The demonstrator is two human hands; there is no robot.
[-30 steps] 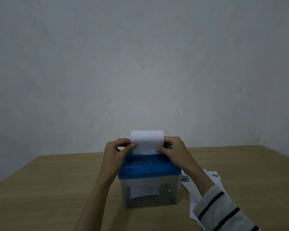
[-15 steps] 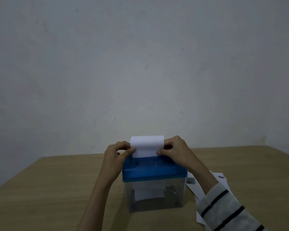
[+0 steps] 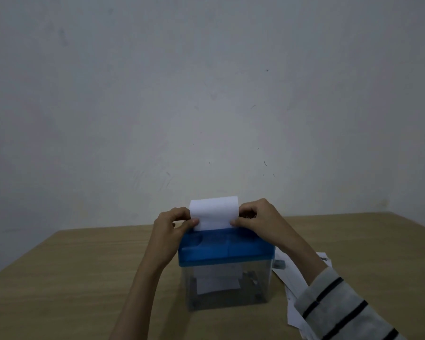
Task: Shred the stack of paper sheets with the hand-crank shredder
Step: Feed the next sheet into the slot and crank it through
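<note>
Above the blue lid, your left hand [image 3: 168,225] and right hand [image 3: 257,218] each pinch an edge of the paper sheet [image 3: 214,213], standing in the shredder [image 3: 226,251] slot. Keep it square; remaining sheets [image 3: 291,278] lie right, on the table [image 3: 59,278].

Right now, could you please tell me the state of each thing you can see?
paper sheet: upright, lower edge at the shredder's top, pinched at both side edges.
shredder: blue lid on, clear bin holding some paper.
left hand: pinching the sheet.
right hand: pinching the sheet.
loose papers: lying flat on the table.
</note>
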